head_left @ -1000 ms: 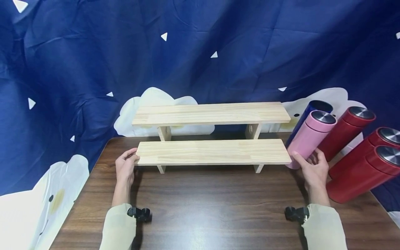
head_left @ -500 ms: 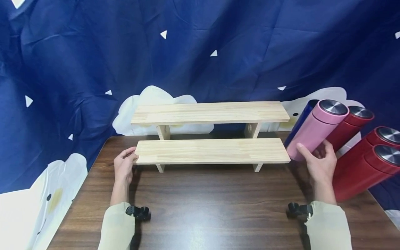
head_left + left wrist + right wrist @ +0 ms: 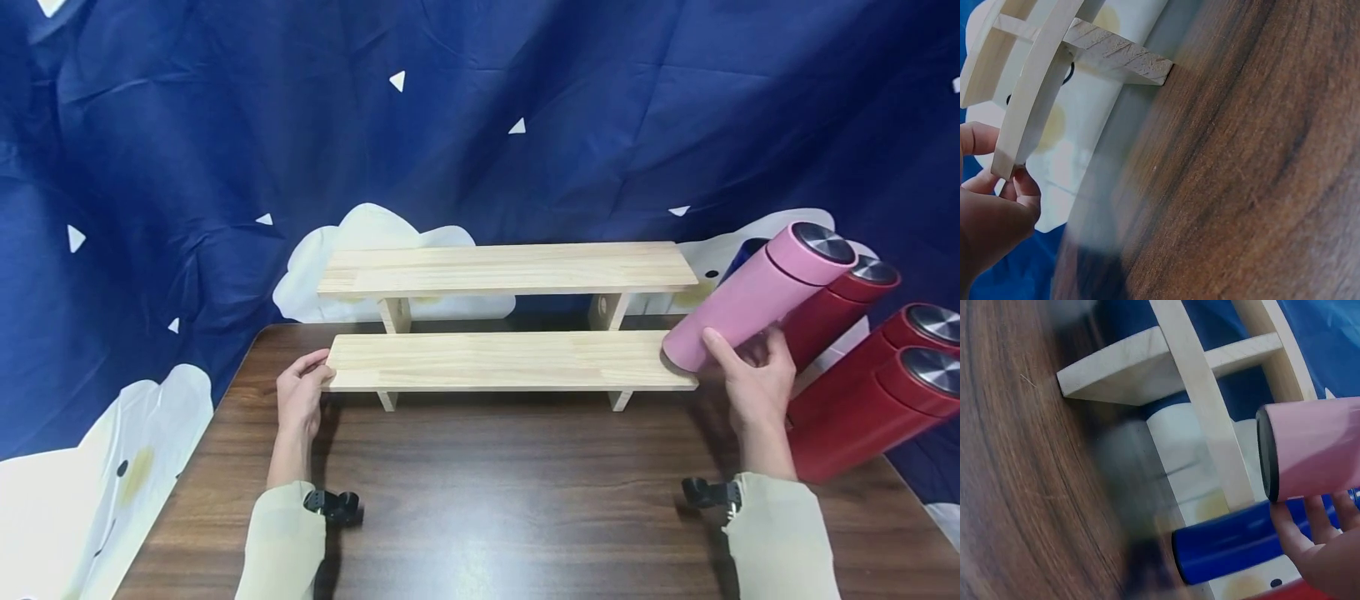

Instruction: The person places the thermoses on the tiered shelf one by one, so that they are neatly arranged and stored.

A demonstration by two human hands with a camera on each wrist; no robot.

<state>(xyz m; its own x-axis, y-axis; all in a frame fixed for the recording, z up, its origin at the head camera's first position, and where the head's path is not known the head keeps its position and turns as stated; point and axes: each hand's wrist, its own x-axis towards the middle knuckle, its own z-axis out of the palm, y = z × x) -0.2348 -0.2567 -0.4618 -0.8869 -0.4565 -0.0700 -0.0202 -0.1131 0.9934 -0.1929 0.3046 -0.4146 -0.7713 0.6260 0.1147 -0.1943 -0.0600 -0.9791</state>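
A two-tier wooden shelf (image 3: 487, 360) stands at the back of the table. My left hand (image 3: 300, 396) pinches the left end of its lower board, with fingers above and below the wood in the left wrist view. My right hand (image 3: 759, 385) grips a pink thermos (image 3: 757, 292) with a steel-topped lid. The thermos leans to the right in the head view, its dark base overlapping the right end of the lower board. Behind it, a blue thermos (image 3: 1235, 544) is mostly hidden in the head view but shows below the pink one in the right wrist view.
Several red thermoses (image 3: 862, 417) stand at the table's right side, close to my right hand. A blue cloth (image 3: 480, 125) with white cloud shapes hangs behind the shelf. The brown wooden table (image 3: 525, 492) stretches out in front.
The pink thermos has come up from beside the shelf's right end, then left over the lower board, tilting further. My left hand keeps its place on the board.
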